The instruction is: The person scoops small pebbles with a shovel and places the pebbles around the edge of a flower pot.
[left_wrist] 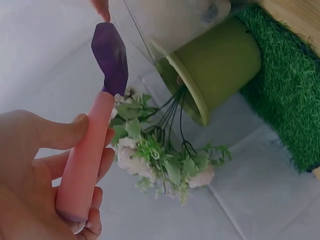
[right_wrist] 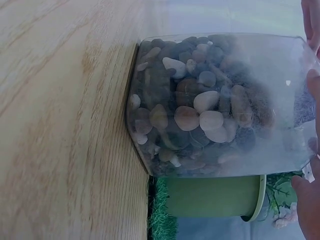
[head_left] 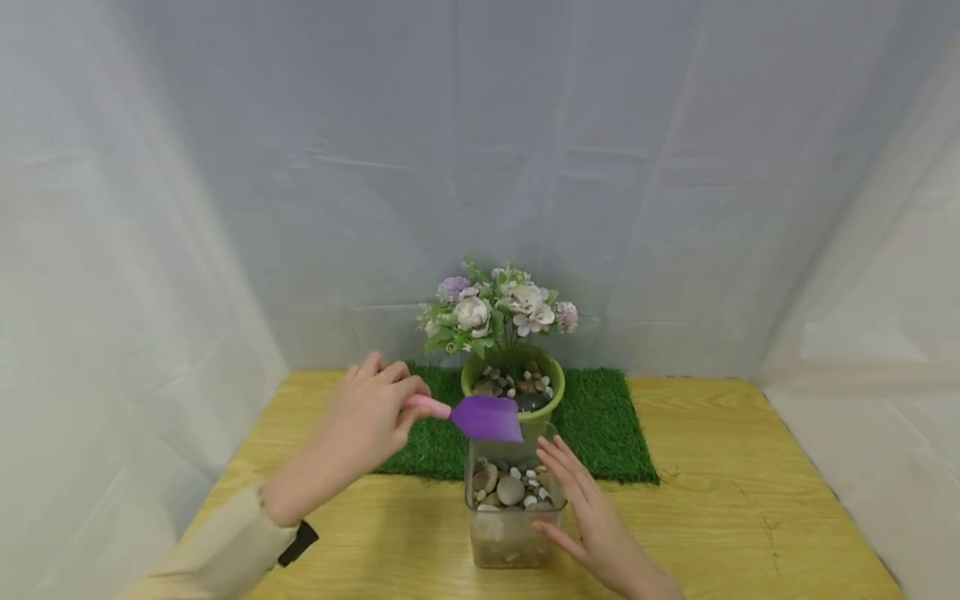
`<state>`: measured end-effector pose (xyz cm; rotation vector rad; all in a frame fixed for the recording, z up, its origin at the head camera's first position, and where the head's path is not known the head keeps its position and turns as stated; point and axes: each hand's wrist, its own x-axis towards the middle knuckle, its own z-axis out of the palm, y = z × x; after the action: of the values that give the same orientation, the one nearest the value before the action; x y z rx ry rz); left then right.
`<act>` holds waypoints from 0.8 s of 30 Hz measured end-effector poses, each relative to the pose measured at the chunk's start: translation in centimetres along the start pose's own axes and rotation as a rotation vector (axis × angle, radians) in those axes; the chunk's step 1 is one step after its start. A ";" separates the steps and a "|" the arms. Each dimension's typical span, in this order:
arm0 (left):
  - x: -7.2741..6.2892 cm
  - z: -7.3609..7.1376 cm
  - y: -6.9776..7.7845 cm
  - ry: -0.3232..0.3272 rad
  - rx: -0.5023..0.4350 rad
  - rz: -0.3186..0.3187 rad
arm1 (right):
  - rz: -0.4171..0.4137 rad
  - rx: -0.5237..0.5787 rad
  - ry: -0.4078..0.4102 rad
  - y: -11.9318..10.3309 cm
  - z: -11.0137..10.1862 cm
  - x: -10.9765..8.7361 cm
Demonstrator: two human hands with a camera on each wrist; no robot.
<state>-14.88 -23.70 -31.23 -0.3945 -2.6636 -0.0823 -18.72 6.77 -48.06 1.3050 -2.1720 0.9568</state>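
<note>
My left hand [head_left: 375, 408] grips the pink handle of a small trowel [head_left: 487, 418] with a purple blade, thumb along the handle in the left wrist view. The blade hangs above the far side of a clear plastic container [head_left: 516, 537], and no stones show on it. Pebbles [head_left: 511, 490] in grey, white and brown fill the lower part of the container. My right hand [head_left: 596, 521] is at the container's right side, fingers extended along its rim and thumb near the front. Behind stands a green flowerpot [head_left: 557, 392] with stones and artificial flowers [head_left: 498, 308].
The pot stands on a green artificial turf mat [head_left: 607, 429], which lies on a wooden table [head_left: 720, 500]. Pale plastic sheeting [head_left: 480, 150] hangs behind the table and at both sides. A black band [head_left: 298, 543] is on the left wrist.
</note>
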 end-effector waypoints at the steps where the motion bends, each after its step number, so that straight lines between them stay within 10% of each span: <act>1: 0.0 0.1 0.3 -0.005 0.003 0.016 | 0.004 -0.001 -0.002 0.0 0.0 0.0; 14: 1.5 2.5 4.1 -0.257 0.082 0.163 | 0.037 0.008 -0.031 0.2 -0.2 0.0; 24: 3.6 3.5 5.2 -0.411 -0.011 0.053 | 0.024 0.016 -0.027 0.2 -0.2 0.0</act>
<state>-17.97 -17.39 -32.84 -0.5348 -3.0536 0.0023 -18.91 7.03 -47.99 1.3094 -2.2091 0.9731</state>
